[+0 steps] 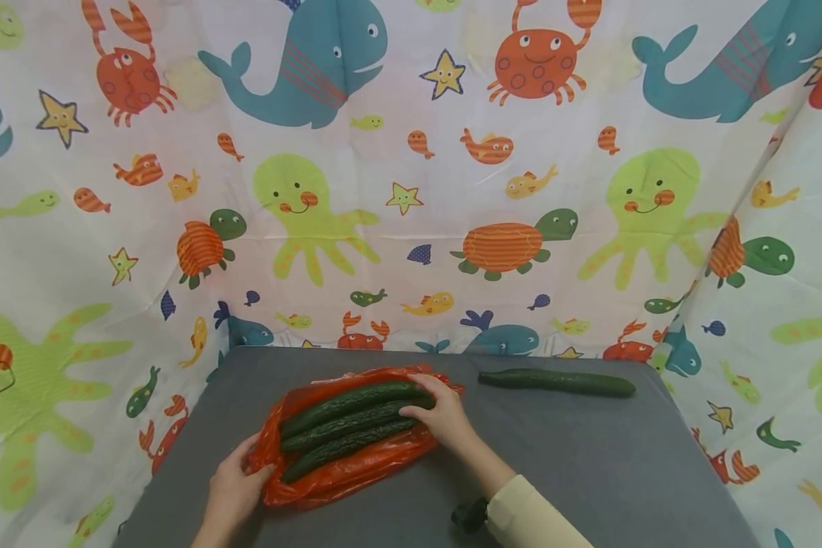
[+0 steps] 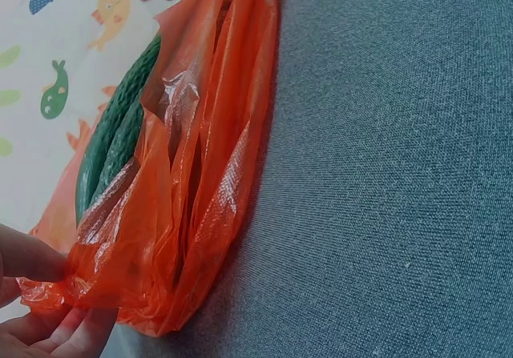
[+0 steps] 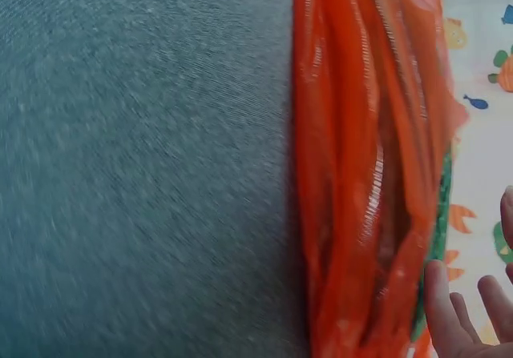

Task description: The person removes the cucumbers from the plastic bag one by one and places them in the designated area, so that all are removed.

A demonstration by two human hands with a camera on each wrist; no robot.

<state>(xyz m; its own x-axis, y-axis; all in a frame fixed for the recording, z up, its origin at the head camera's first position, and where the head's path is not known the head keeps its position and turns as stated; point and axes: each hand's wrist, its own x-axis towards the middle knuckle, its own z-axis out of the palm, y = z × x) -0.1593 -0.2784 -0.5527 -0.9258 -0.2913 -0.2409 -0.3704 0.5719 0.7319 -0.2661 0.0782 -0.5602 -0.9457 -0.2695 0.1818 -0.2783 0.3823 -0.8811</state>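
Observation:
An orange-red plastic bag (image 1: pixel 345 487) lies on the grey table, its top side open. Three long green cucumbers (image 1: pixel 349 422) lie side by side in it, slanting up to the right. My left hand (image 1: pixel 233 487) is at the bag's left end; in the left wrist view, its thumb and fingers (image 2: pixel 32 254) pinch the crumpled plastic. Over the right ends of the cucumbers is my right hand (image 1: pixel 445 415), thumb and fingers spread. The right wrist view has those fingers (image 3: pixel 437 294) apart and fairly straight beside the bag; whether they touch a cucumber is unclear.
Another long cucumber (image 1: pixel 558 383) lies alone on the grey table (image 1: pixel 589 464), toward the back right. A white curtain (image 1: pixel 411 251) printed with sea animals stands behind the table and along both sides. A small dark object (image 1: pixel 469 516) is by the right sleeve.

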